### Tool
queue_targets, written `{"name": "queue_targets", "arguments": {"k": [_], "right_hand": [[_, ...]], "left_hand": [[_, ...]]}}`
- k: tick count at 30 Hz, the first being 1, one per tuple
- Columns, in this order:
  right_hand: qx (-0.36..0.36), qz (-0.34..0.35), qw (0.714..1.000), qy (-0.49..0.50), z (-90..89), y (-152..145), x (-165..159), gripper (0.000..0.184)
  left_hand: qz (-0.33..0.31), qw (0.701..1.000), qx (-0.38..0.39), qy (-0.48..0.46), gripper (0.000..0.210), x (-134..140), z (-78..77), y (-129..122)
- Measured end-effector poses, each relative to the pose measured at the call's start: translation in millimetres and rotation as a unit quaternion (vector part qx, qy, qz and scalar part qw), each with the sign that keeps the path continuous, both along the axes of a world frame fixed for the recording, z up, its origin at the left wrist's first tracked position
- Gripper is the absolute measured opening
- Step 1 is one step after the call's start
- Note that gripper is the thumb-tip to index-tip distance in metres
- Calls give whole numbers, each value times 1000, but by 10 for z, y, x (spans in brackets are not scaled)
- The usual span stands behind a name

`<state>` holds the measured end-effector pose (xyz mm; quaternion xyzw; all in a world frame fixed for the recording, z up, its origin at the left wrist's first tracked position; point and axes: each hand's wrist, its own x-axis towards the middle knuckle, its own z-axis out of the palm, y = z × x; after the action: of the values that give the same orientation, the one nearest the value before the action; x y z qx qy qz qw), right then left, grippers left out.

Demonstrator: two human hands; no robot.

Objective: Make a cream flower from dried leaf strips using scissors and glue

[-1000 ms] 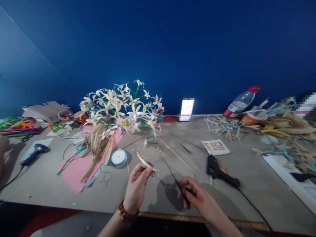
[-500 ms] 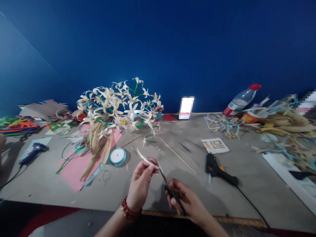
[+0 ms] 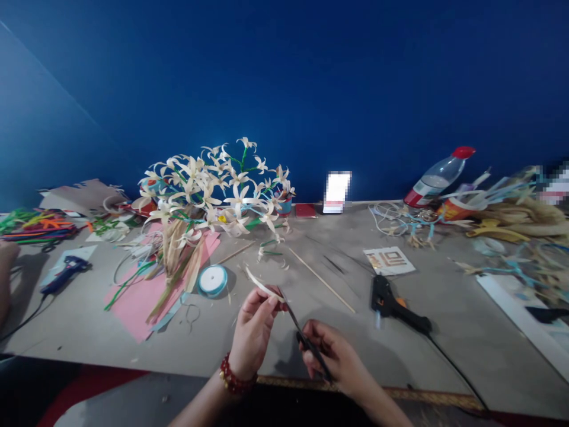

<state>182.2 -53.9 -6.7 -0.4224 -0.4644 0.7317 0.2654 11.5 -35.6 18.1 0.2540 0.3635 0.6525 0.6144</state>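
Note:
Between the thumb and fingers of my left hand [image 3: 256,320] is a thin, curved, cream-coloured strip [image 3: 260,283], perhaps a piece of husk. Its free end arcs up and to the left. My right hand [image 3: 331,353] is wrapped round the handles of a pair of scissors [image 3: 297,323]. The blades point up and left and meet the strip's right end at my left fingertips. Whether they cut through it I cannot tell. Beyond my hands stands a bunch of cream handmade flowers [image 3: 240,198] on green stems.
A roll of ribbon [image 3: 212,281] and pink paper [image 3: 128,311] lie to the left, a thin stick [image 3: 322,280] ahead. On the right is a black glue gun [image 3: 398,305] with a trailing cord; a blue glue gun [image 3: 66,274] lies far left, near another person's arm [image 3: 6,273].
The scissor blades have shifted slightly at the strip's end, their tips now a little further left. Both hands stay in nearly the same place, and the view has turned slightly.

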Motion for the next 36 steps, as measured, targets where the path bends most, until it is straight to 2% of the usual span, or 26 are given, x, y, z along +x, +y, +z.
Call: {"name": "queue_targets", "arguments": {"k": [8,13,17,20,22,26,36], "right_hand": [[22,0,1000,-6,-68,37,2,55],[5,3,1000,-23,-47,55,43,56],[-13,18,1000,-6,5,94,139,58],[-18,59,998,4,37,125,218,59],[-24,78,997,5,47,131,249,61],[-26,70,997,8,57,108,252,64],[-33,41,998,16,34,-1,181,61]], "left_hand": [[-18,1000,9,2,8,-32,-50,-13],[-39,994,30,98,11,-128,-6,-31],[-120,964,66,227,18,-256,87,-41],[-187,937,79,283,27,-328,138,-33],[-210,921,83,317,30,-351,150,-15],[-218,901,93,364,31,-358,144,30],[-225,893,109,373,30,-339,187,57]]}}
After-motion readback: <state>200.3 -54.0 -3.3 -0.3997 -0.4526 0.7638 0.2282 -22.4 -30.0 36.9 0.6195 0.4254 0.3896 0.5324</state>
